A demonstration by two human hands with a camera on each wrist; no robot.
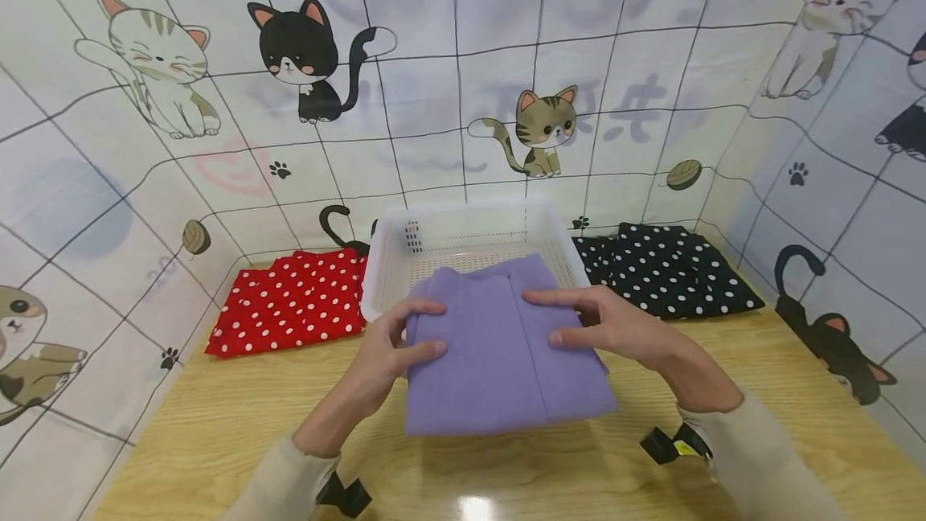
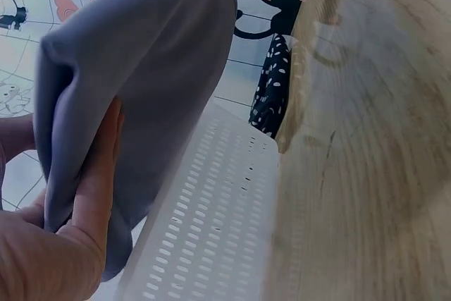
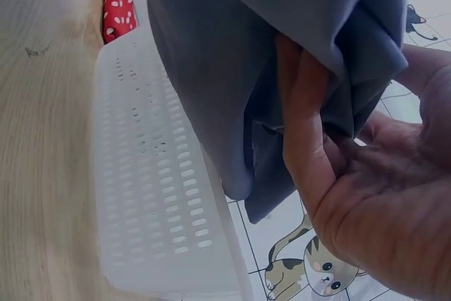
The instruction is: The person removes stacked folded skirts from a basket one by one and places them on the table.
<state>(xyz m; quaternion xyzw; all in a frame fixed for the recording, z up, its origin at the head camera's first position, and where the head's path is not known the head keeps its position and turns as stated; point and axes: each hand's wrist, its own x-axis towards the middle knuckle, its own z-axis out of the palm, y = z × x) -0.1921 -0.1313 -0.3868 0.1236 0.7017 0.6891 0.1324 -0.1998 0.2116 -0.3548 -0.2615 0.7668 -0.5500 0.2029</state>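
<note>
A folded purple cloth garment [image 1: 499, 352] is held up between both hands, in front of and partly over a white perforated plastic basket [image 1: 463, 223]. My left hand [image 1: 394, 344] grips its left edge, thumb and index finger on top and other fingers tucked beneath. On the opposite edge my right hand [image 1: 608, 320] pinches the cloth the same way. From below, in the left wrist view, the left fingers [image 2: 99, 167] press the underside of the cloth. The right wrist view shows right fingers [image 3: 306, 111] inside the hanging folds.
Left of the basket lies a folded red cloth with white dots [image 1: 289, 304]. A black cloth with white dots [image 1: 665, 272] lies to its right. All rest on a wooden table [image 1: 239, 400], with cat-printed wall sheeting [image 1: 427, 87] behind and at both sides.
</note>
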